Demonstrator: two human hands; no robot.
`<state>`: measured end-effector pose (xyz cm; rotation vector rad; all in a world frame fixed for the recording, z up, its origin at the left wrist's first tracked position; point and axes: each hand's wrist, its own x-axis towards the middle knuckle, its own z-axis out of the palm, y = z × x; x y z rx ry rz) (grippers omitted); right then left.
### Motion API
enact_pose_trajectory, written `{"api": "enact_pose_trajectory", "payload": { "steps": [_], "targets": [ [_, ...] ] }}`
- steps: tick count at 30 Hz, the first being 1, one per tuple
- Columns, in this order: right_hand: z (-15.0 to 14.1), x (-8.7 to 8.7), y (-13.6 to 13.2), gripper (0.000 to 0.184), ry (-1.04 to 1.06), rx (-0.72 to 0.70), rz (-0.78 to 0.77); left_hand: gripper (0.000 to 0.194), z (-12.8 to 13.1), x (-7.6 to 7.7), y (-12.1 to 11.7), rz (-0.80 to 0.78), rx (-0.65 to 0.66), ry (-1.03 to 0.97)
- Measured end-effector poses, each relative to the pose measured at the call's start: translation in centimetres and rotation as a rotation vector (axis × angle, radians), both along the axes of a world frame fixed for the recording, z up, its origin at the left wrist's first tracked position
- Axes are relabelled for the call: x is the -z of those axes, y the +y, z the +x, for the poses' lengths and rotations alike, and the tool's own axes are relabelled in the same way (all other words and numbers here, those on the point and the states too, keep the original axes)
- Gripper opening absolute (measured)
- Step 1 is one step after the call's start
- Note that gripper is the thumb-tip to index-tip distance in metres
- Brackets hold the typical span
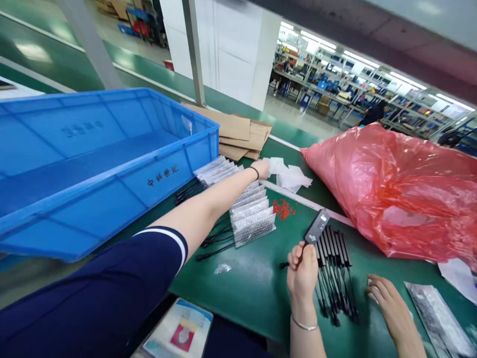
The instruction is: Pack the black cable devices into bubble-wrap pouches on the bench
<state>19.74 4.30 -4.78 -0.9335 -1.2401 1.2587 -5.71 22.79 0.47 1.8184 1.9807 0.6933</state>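
Navy-sleeved co-worker's arm [194, 214] stretches across to the white paper slips [288, 175]. Left hand [302, 271] is clamped around a black device [317, 226], tilted up above the green table [253, 288]. Right hand [387, 301] rests loosely spread and empty, just beside the row of black cabled units [337, 268].

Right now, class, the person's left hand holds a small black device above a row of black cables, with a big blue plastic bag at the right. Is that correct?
Not quite: the plastic bag is red, not blue; the blue thing is the crate at the left. The head view shows this. The rest stands: the left hand holds the small black device above the row of black cables.
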Motion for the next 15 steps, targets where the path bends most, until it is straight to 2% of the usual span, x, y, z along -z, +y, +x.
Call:
{"api": "enact_pose_trajectory", "payload": {
  "steps": [4, 6, 9, 11, 13, 15],
  "targets": [
    [-0.1, 0.1, 0.1, 0.027, 0.006, 0.0, 0.028, 0.021, 0.2, 0.6, 0.6, 0.054, -0.087, -0.063],
    [-0.1, 0.6, -0.2, 0.02, 0.027, 0.014, 0.011, 0.015, -0.1, 0.2, 0.6, 0.129, -0.141, -0.106],
    [0.0, 1.3, -0.7, 0.014, 0.161, 0.048, -0.107, 0.013, -1.0, -1.2, -0.7, 0.259, -0.232, -0.154],
    [0.1, 1.3, -1.0, 0.015, 0.248, 0.046, -0.195, 0.014, -1.3, -1.9, -3.1, 0.298, -0.231, -0.36],
    [0.1, 0.9, -1.0, 0.018, 0.27, 0.017, -0.229, 0.012, -1.1, -2.3, -6.5, 0.233, -0.115, -0.725],
    [0.0, 0.3, -1.0, 0.025, 0.275, -0.017, -0.239, 0.016, -0.5, -2.2, -10.2, 0.088, 0.044, -1.015]
  ]
}}
